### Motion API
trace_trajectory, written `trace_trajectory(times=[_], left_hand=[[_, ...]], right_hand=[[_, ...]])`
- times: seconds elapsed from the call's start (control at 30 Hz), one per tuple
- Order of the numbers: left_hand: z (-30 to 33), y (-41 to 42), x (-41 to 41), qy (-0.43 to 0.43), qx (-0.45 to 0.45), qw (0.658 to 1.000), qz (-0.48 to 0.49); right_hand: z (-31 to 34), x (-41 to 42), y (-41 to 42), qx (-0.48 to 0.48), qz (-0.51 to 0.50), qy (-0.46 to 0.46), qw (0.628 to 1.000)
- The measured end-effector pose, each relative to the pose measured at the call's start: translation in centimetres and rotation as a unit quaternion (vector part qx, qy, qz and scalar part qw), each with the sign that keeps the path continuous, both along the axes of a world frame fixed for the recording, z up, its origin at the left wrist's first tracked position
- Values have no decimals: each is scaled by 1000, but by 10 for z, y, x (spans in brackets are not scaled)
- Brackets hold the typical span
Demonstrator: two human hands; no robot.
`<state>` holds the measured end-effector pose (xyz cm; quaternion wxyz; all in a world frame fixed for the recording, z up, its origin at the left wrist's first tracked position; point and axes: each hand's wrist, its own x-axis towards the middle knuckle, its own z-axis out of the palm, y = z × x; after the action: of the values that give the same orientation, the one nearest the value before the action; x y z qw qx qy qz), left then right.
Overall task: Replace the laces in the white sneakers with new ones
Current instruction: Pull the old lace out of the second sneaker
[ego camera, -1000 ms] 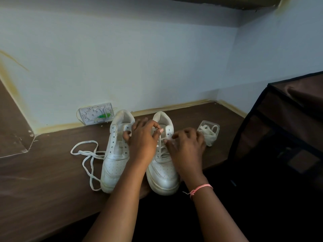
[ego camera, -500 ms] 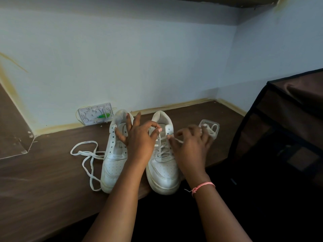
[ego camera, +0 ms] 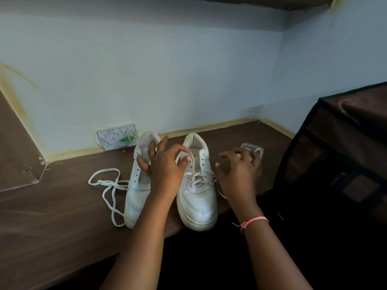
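Observation:
Two white sneakers stand side by side on the brown desk (ego camera: 52,216), toes toward me. The left sneaker (ego camera: 137,191) has bare eyelets. The right sneaker (ego camera: 198,197) still carries a lace through its lower eyelets. My left hand (ego camera: 165,166) hovers between the shoes and pinches a lace end (ego camera: 179,158) between thumb and forefinger near the right shoe's top eyelets. My right hand (ego camera: 238,172) is just right of that shoe, fingers loosely curled; a lace strand (ego camera: 219,191) runs below it, and I cannot tell if the hand holds it. A loose white lace (ego camera: 109,185) lies left of the shoes.
A clear packet with white laces (ego camera: 254,150) lies behind my right hand. A white wall plate (ego camera: 117,137) leans at the back wall. A dark fabric cabinet (ego camera: 339,147) stands close on the right. The desk's front edge runs just under the shoe toes.
My hands have drawn apart: the right one moved right, away from the right shoe's eyelets. The left one rose, its fingers spread, still pinching the lace end.

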<state>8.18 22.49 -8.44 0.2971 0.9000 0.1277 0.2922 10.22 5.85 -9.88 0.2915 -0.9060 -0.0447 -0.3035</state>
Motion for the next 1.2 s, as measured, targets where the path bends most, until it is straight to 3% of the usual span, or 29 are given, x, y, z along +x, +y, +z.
trace_trajectory(times=[0.1, 0.3, 0.5, 0.7, 0.8, 0.87, 0.97, 1.2], left_hand=[[-2, -3, -15, 22, 8, 1000, -4], [-15, -17, -31, 22, 94, 995, -24], [-7, -23, -27, 0, 175, 984, -13], [-12, -21, -17, -5, 193, 981, -32], [-13, -15, -20, -34, 148, 988, 2], [-15, -8, -25, 11, 110, 992, 55], [-18, -5, -28, 102, 141, 980, 95], [-13, -17, -21, 72, 156, 985, -6]], right_hand=[[2, -16, 14, -38, 94, 19, 995], [-8, -41, 31, -27, 43, 113, 992], [-11, -45, 30, -49, 64, 156, 984], [-12, -39, 35, -49, 79, 222, 971], [-15, -38, 36, -28, 73, 255, 964], [-16, -37, 37, -12, 69, 272, 960], [-17, -36, 39, -2, 65, 264, 962], [-16, -36, 38, -15, 72, 245, 967]])
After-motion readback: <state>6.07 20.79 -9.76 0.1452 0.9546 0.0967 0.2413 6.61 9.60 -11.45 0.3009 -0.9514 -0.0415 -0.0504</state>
